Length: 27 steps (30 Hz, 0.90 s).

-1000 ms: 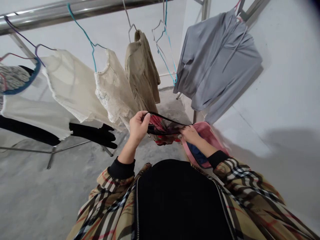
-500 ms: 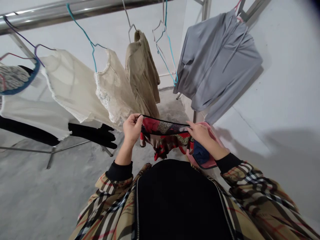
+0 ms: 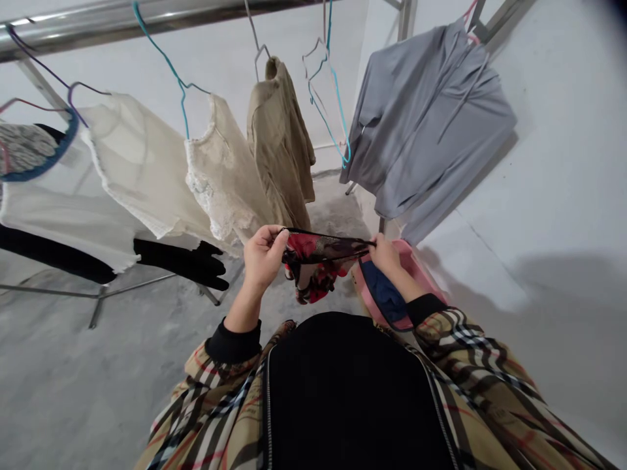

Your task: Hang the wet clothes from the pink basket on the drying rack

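Observation:
A red and black patterned garment with a black-edged band [image 3: 318, 250] is stretched between my two hands, its lower part hanging in folds. My left hand [image 3: 264, 256] pinches the band's left end between thumb and fingers. At the right end, my right hand [image 3: 386, 254] is closed on the black edging, its fingertips partly hidden. The exact kind of garment cannot be made out. Just below and beyond my right hand stands a pink basin [image 3: 415, 261] with dark blue cloth [image 3: 385, 290] in it.
A metal rail [image 3: 93, 26] crosses the top left. From it hang a cream sleeveless top [image 3: 225, 170], a sheer cream top [image 3: 142, 156], a khaki shirt [image 3: 279, 137] and bare hangers [image 3: 337, 124]. A grey hooded garment [image 3: 431, 124] hangs at the right by the white wall [image 3: 563, 163].
My right hand has turned and shifted slightly, and the band is narrower and more twisted. My left hand has moved a little right. More of the basin shows.

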### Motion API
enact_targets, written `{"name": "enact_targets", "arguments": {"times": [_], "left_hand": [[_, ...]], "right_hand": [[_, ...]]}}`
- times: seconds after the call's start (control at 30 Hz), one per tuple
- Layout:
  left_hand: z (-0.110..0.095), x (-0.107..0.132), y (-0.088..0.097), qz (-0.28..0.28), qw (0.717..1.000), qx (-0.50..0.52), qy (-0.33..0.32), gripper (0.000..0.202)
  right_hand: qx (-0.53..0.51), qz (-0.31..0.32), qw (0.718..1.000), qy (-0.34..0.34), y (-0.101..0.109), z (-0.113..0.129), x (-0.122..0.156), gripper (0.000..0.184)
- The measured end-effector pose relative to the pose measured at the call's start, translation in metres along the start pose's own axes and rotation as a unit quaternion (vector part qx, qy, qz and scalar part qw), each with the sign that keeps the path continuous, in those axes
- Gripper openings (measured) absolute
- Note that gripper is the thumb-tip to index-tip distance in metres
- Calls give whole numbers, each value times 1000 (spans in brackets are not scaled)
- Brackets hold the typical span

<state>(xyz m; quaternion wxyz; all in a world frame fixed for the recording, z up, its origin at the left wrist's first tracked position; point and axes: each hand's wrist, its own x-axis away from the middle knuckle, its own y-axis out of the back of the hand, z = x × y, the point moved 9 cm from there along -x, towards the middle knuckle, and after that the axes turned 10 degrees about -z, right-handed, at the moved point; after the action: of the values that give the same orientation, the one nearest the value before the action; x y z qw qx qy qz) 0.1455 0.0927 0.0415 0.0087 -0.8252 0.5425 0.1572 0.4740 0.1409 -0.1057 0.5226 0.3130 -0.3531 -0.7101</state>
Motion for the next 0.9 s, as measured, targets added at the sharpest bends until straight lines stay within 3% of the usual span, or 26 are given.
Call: {"name": "enact_targets", "arguments": {"times": [0.13, 0.27, 0.4, 0.5, 0.6, 0.67, 0.77, 0.83, 0.9], "left_hand": [[-2, -1, 2, -3, 1000, -23, -6, 23], [9, -9, 11, -21, 996, -88, -6, 20], [32, -13, 20, -16, 991, -126, 32, 18], [45, -13, 27, -16, 978, -207, 36, 15], [49, -10, 26, 10, 956, -293, 7, 23], [47, -7, 23, 29, 956, -292, -9, 26], [39, -2, 24, 11, 982, -186, 17, 26], [35, 4, 28, -4, 994, -85, 68, 27], [32, 12, 29, -1, 993, 2, 118, 28]], "right_hand": [[-52, 41, 998, -11, -15, -3, 8, 24], [-140, 66, 988, -24, -5, 4, 7, 30], [-291, 97, 952, -27, 21, 20, 7, 24], [-408, 74, 910, -10, 52, 35, 7, 16], [-463, 38, 885, 4, 80, 47, 5, 20], [-449, 7, 893, 11, 92, 51, 0, 22], [-328, -1, 943, 50, 95, 54, -11, 24], [-199, 78, 971, 108, 78, 58, -15, 24], [-87, 197, 964, 159, 55, 59, -13, 22]]}}
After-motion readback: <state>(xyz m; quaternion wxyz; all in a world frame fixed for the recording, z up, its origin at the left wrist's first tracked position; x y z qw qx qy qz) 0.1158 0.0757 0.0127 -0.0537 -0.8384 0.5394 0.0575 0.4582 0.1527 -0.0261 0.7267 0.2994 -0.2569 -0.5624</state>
